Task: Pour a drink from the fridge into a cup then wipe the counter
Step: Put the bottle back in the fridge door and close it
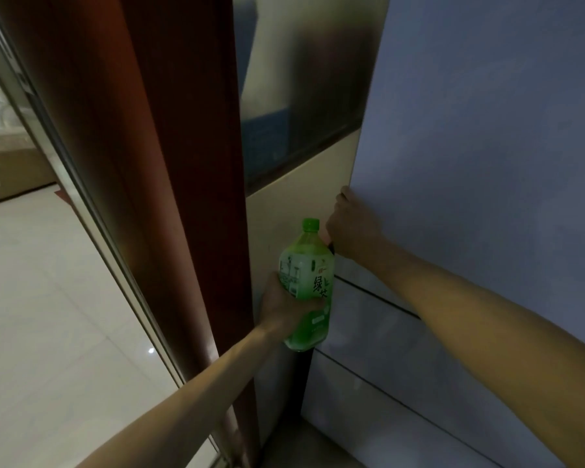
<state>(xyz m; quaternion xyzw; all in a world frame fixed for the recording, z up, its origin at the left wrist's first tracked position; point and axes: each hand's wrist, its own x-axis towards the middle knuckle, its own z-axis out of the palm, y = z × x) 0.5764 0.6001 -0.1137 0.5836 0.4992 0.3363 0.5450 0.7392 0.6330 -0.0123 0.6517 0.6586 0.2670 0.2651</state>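
A green plastic drink bottle (307,282) with a green cap and a printed label stands upright in my left hand (281,307), which grips its lower body. It hangs in front of the gap beside the fridge. My right hand (352,228) is on the left edge of the pale grey-blue fridge door (480,157), fingers curled round that edge. The fridge's inside is hidden. Below the hand, two lower drawer fronts (379,336) of the fridge show, split by dark seams.
A dark red-brown wooden door frame (169,163) rises at left, with a metal sliding-door track beside it. A cream wall panel (284,204) with a frosted glass pane above stands behind the bottle. Pale glossy floor tiles (48,315) spread at left.
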